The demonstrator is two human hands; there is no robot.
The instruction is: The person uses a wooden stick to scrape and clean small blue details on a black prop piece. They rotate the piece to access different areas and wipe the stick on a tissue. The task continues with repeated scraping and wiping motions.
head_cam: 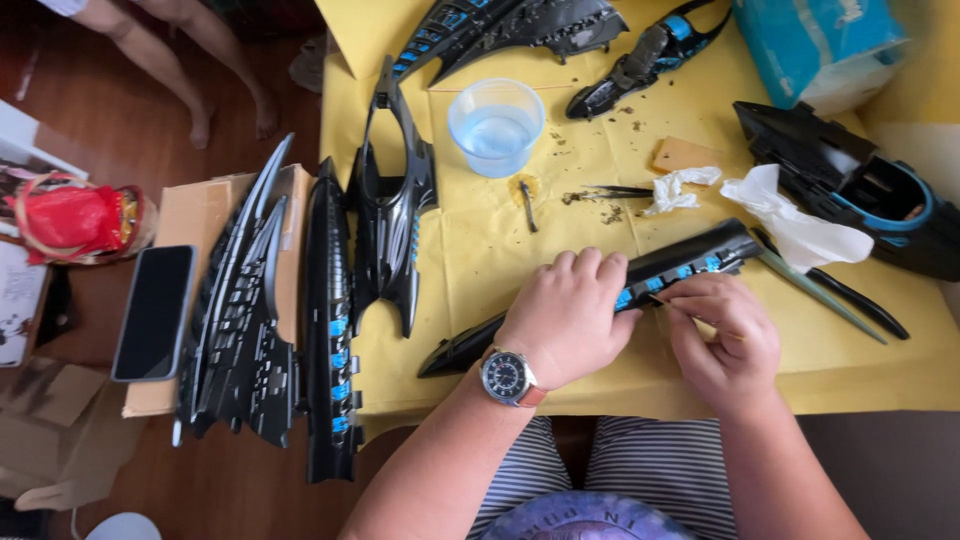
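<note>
A long black model part with blue accents (690,259) lies slantwise on the yellow-covered table (470,270). My left hand (567,313), with a wristwatch on the wrist, presses down over its middle and holds it. My right hand (722,338) has its fingers pinched against the part's near edge; whether it holds a small tool I cannot tell. A thin grey-green stick (820,295) lies just right of the part's far end.
A clear cup of water (495,126) stands mid-table, with tweezers (615,192), crumpled tissues (790,225) and other black and blue model pieces (390,200) around. More long pieces (330,320) rest on a cardboard box (190,215) beside a phone (153,312). Another person's bare legs (180,60) show at top left.
</note>
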